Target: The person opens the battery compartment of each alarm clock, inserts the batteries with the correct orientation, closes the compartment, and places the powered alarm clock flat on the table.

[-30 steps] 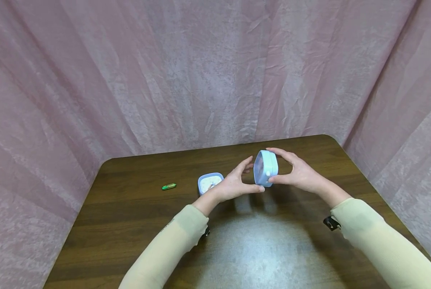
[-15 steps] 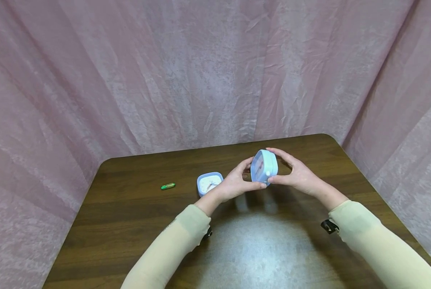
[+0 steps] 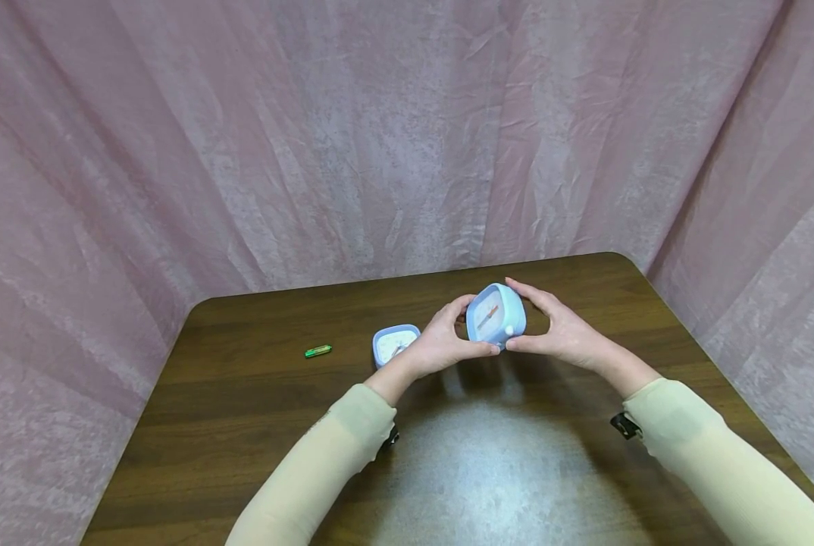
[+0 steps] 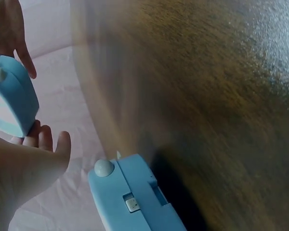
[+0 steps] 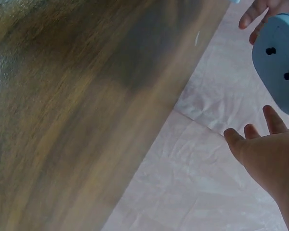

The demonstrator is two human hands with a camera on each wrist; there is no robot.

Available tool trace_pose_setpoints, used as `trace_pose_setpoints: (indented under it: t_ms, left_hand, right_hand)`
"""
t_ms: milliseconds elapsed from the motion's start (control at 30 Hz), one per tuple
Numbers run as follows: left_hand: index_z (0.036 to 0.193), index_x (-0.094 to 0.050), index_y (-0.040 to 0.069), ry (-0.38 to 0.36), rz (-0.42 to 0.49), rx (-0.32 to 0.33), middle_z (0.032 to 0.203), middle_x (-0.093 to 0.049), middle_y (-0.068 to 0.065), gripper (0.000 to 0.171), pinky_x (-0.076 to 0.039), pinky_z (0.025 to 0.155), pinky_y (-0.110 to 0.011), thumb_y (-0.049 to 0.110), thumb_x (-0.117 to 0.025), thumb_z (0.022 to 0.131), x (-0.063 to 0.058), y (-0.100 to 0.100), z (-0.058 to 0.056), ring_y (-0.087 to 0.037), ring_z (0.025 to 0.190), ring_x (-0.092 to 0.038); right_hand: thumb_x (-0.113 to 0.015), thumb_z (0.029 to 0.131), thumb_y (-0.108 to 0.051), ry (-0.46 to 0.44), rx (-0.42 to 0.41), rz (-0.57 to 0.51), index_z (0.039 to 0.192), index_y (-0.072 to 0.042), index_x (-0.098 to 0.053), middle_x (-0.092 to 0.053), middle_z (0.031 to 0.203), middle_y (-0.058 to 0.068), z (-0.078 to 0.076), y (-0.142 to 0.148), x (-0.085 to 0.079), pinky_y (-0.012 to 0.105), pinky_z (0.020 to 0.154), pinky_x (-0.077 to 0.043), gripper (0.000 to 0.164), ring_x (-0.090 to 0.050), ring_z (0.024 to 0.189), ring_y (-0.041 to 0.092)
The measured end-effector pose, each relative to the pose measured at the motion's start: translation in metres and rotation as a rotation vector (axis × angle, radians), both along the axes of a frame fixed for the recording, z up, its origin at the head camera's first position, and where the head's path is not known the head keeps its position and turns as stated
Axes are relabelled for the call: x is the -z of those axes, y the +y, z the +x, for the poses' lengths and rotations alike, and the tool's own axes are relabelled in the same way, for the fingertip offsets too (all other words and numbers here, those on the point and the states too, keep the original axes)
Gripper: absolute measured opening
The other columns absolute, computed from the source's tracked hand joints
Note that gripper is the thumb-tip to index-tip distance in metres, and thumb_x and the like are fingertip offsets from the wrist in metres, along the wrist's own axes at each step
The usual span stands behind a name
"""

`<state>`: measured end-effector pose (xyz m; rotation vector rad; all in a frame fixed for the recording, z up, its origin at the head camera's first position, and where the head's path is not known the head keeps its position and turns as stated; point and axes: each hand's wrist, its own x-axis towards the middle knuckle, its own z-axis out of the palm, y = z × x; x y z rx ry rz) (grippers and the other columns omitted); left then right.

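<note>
A light blue alarm clock [image 3: 496, 315] with a white dial and an orange hand is held above the table, its face tilted to the left. My left hand [image 3: 443, 339] grips its left side, thumb at the bottom edge. On the opposite side my right hand [image 3: 562, 327] holds it, fingers at the upper corner and thumb near the white side knob. In the right wrist view the clock's back [image 5: 279, 65] shows two dark knobs. Beside my left wrist, a second blue alarm clock [image 3: 395, 343] lies face up, partly hidden by that hand.
A green battery [image 3: 318, 352] lies on the brown wooden table [image 3: 243, 425], left of the second clock. Pink curtains [image 3: 393, 152] hang behind the table and along both sides.
The held clock has turned so its dial faces more toward the head camera. My left fingers, apart from its left edge at first, have closed in on it.
</note>
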<state>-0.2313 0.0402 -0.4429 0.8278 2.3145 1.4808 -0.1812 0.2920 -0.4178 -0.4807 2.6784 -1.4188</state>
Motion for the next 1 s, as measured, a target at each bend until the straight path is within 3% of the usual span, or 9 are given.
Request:
trace_pose_setpoints:
  t_ms: [200,467,633,833,1000]
  left_hand:
    - [0.153,-0.041,0.027,0.032,-0.144,-0.05,0.131,-0.05,0.003,0.096,-0.043,0.098,-0.046,0.051,-0.089,0.074,-0.003,-0.001,0.002,-0.024,0.126,-0.043]
    - [0.154,-0.04,0.022,0.134,-0.31,-0.088,0.134,-0.051,-0.003,0.098,-0.045,0.093,-0.042,0.047,-0.09,0.073,-0.009,0.001,0.005,-0.021,0.119,-0.043]
    - [0.153,-0.041,0.018,0.188,-0.379,-0.094,0.134,-0.052,-0.004,0.099,-0.045,0.093,-0.04,0.046,-0.091,0.072,-0.01,0.003,0.005,-0.022,0.12,-0.044]
    - [0.154,-0.042,0.015,0.217,-0.421,-0.067,0.134,-0.053,-0.005,0.101,-0.045,0.093,-0.038,0.047,-0.091,0.072,-0.008,0.004,0.005,-0.022,0.119,-0.045]
    - [0.161,-0.031,0.014,0.166,-0.436,-0.036,0.142,-0.049,-0.008,0.11,-0.043,0.1,-0.042,0.049,-0.089,0.074,-0.007,0.003,0.004,-0.025,0.128,-0.042]
  right_hand:
    - [-0.088,0.082,-0.04,0.059,-0.007,0.073,0.163,-0.032,-0.026,-0.026,0.165,0.003,0.001,-0.004,-0.002,0.069,0.111,-0.023,0.102,-0.017,0.15,0.032]
    - [-0.085,0.079,-0.055,0.115,0.02,0.246,0.162,-0.028,-0.033,-0.034,0.163,0.005,0.0,-0.006,-0.002,0.07,0.11,-0.026,0.102,-0.015,0.152,0.034]
    - [-0.084,0.077,-0.06,0.124,0.041,0.336,0.161,-0.024,-0.034,-0.04,0.16,0.008,0.001,-0.009,-0.001,0.069,0.108,-0.03,0.104,-0.02,0.15,0.036]
    - [-0.086,0.077,-0.056,0.1,0.045,0.338,0.159,-0.018,-0.038,-0.044,0.155,0.012,0.002,-0.012,0.004,0.065,0.107,-0.034,0.103,-0.028,0.145,0.036]
    - [-0.088,0.076,-0.053,0.072,0.038,0.287,0.156,-0.018,-0.042,-0.048,0.152,0.008,0.0,-0.01,0.01,0.065,0.104,-0.037,0.099,-0.03,0.142,0.034]
